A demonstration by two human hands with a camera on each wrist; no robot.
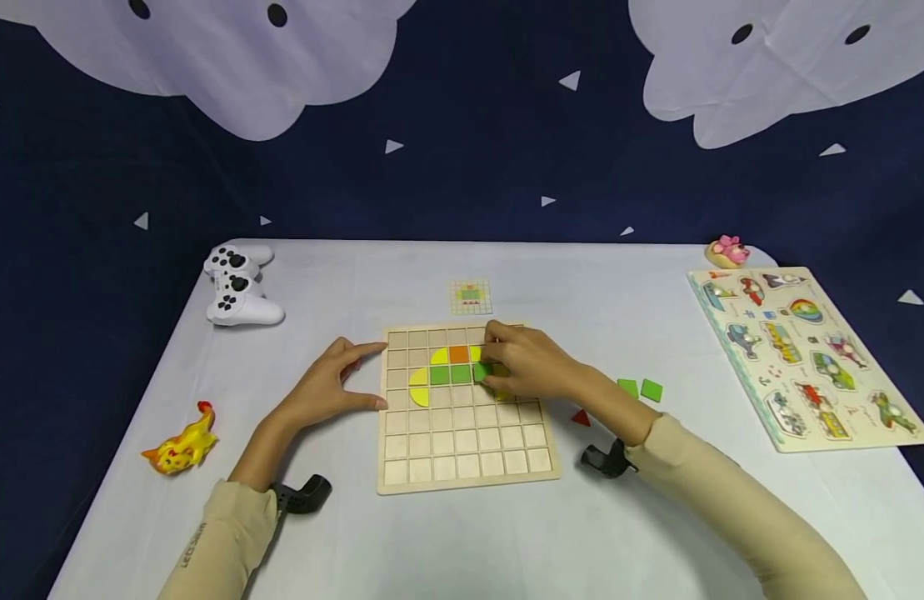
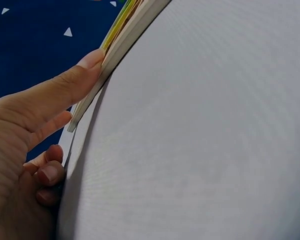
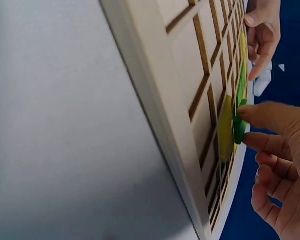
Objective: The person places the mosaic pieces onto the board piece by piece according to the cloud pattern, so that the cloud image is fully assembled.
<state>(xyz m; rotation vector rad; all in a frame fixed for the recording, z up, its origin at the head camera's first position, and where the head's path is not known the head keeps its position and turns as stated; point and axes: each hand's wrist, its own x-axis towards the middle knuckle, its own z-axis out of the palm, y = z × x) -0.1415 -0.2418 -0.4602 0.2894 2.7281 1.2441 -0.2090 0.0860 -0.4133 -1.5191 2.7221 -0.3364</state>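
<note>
While a dark blue backdrop (image 1: 476, 179) with pale clouds and white triangles filled the far side, a white-covered table (image 1: 334, 550) spread out in front of it. On its right side lay a picture board (image 1: 805, 340) with vehicle shapes, and near the middle sat a wooden grid board (image 1: 469, 484), flat on the cloth. At the grid board's left edge, the left hand (image 1: 327, 387) touched the rim with thumb and forefinger spread apart, grasping nothing; its other fingers were bent. Over the upper right of the grid, the right hand (image 1: 532, 362) pinched a green tile (image 3: 240, 125) between thumb and forefinger. That tile was tilted, at the right end of a row with two green squares (image 1: 450, 374) set in their cells. A white game controller (image 1: 235, 298) lay at the far left, with a yellow toy (image 1: 186, 450) nearer the front. Just beyond the grid board lay a small pattern card (image 1: 471, 297), and a pink figure (image 1: 729, 252) rested behind the picture board. Curved yellow pieces (image 1: 419, 387) and an orange square (image 1: 458, 355) occupied other cells. Two loose green squares (image 1: 651, 390) lay right of the grid board, near a red triangle (image 1: 581, 418), the smallest piece there.
</note>
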